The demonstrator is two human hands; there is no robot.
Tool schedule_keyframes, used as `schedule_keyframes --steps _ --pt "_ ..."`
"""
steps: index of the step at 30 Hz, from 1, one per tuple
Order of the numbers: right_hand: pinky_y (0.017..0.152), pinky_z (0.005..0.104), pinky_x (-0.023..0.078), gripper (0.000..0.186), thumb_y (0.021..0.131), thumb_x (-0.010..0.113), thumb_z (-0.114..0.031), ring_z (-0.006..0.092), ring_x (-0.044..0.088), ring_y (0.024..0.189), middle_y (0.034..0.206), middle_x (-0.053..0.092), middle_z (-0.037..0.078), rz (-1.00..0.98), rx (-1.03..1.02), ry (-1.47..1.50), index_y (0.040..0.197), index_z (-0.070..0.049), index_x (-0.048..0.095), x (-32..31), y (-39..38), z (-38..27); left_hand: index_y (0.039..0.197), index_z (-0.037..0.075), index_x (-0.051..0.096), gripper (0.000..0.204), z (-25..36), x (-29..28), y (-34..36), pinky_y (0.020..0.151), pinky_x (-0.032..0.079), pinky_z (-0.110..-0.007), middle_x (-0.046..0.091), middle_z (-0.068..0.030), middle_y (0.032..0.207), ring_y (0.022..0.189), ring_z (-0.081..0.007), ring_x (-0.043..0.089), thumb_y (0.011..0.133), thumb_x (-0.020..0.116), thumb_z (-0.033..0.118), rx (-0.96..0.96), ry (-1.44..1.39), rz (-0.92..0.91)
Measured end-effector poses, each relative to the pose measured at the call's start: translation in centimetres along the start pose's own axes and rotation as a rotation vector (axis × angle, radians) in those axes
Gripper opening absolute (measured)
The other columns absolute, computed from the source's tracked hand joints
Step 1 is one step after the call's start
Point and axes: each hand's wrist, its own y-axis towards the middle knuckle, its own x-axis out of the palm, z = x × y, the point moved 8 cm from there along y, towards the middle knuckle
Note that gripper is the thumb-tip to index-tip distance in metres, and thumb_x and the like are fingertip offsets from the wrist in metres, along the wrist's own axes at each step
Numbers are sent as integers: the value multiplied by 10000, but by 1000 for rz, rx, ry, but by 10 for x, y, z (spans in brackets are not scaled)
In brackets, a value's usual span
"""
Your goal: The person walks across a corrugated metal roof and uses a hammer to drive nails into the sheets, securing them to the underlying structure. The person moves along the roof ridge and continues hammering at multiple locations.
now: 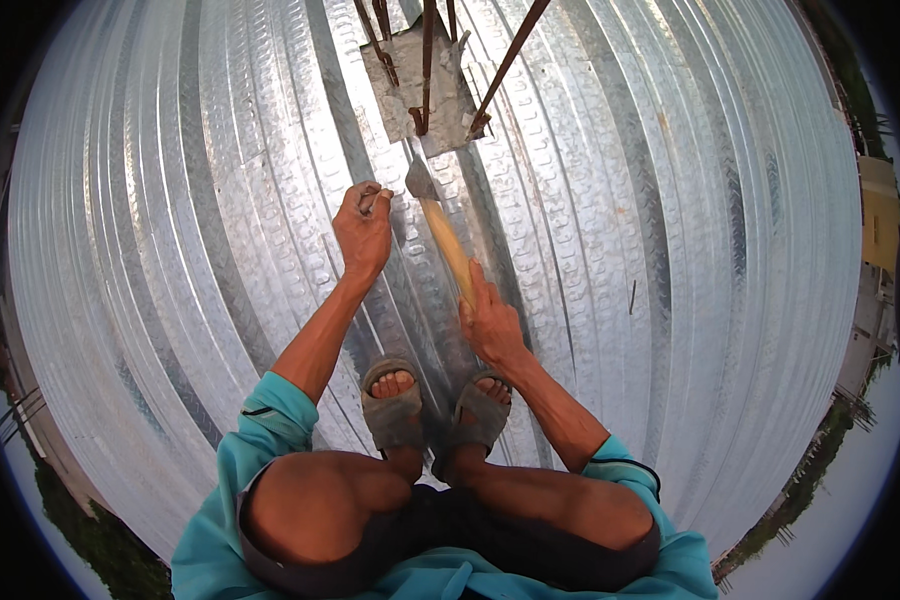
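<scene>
My right hand (492,322) is wrapped round the lower end of a hammer's pale wooden handle. The hammer (445,238) points away from me, and its dark metal head lies over the ribbed metal sheet just short of a cut-out. To the left of the head, my left hand (363,228) is closed, thumb and fingertips pinched together above the sheet. Whatever they hold, if anything, is too small to make out. The galvanised metal decking (590,250) spreads under both hands, its ribs running away from me.
Rusty steel bars (427,70) rise from a rough grey concrete patch (450,95) beyond the hammer. My sandalled feet (395,405) stand on the decking between my arms. A small dark sliver (632,297) lies to the right. Outer edges drop off towards greenery and a yellowish structure (878,215).
</scene>
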Motion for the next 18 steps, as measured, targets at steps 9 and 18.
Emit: schedule_keyframes --steps 9,18 --pt "792 457 534 620 892 592 -119 467 648 948 1118 613 301 127 322 458 1444 -6 332 -39 -17 27 1009 102 735 231 -17 59 27 703 513 -384 714 -139 894 750 -295 670 904 660 294 177 337 -126" --pt "884 428 510 597 910 566 -86 427 623 1061 1233 566 290 97 284 572 1445 26 324 -74 16 9 970 16 656 153 -17 62 19 697 493 -392 640 -135 890 771 -290 622 948 594 154 335 284 -52"
